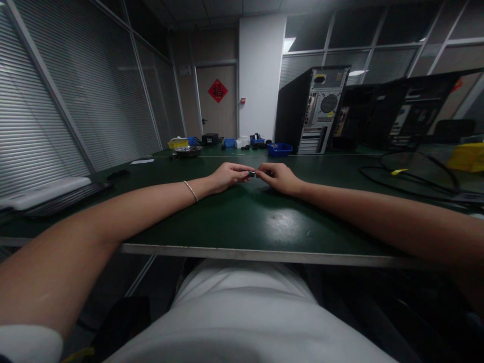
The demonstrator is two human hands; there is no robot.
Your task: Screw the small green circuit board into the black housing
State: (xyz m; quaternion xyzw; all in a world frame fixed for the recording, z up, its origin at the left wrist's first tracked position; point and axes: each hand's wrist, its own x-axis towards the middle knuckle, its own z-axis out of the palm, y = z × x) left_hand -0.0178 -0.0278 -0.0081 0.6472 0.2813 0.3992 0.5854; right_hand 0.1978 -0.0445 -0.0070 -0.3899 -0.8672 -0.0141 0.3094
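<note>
A small dark part [252,174] sits between the two hands just above the green tabletop [234,222], at its middle and well in from the near edge; its kind is too small to tell. The left hand [227,176] pinches the part's left end between thumb and fingertips, the remaining fingers curled. The right hand [278,177] meets it from the other side, its fingertips closed on or against the right end; which of the two cannot be told. Both forearms lie across the tabletop, and a thin bracelet [191,191] circles the left wrist. Farther back on the left stands a metal bowl [188,151], with a yellow bin [177,143] behind it and a white slip [142,162] nearby. Toward the far edge lie small blue bins [280,149] and dark items too blurred to name. To the right rear a computer case [312,108] stands upright with its back panel facing the viewer, beside further dark cases. Black cables [408,176] loop across the right side of the tabletop, near a yellow box [467,157]. A red diamond sign [218,91] hangs on the far door.
</note>
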